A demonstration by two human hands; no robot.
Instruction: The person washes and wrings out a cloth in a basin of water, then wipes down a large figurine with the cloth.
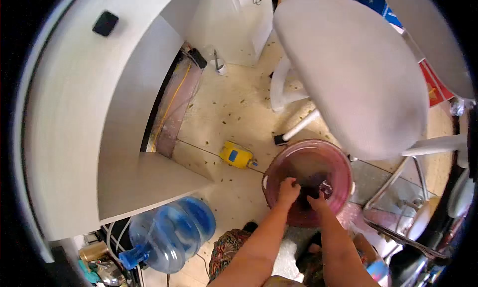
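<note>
A round reddish-pink basin (340, 162) with murky water stands on the floor, low and right of centre. My left hand (289, 190) is inside it, fingers curled against a dark, wet item whose shape I cannot make out. To its right, my right hand (317, 202) also reaches in, touching the same dark mass (309, 191). Fingertips of both hands are partly hidden by the dark item and the water. Left of the basin, a yellow bottle (236, 155) with a blue label lies on the floor.
A grey-white chair (353, 68) stands beyond the basin. At the left is a pale desk (64, 118); below it lies a large blue water jug (172, 232). Small brown bits dot the floor (214, 123). A metal-legged frame (391, 185) is at the right.
</note>
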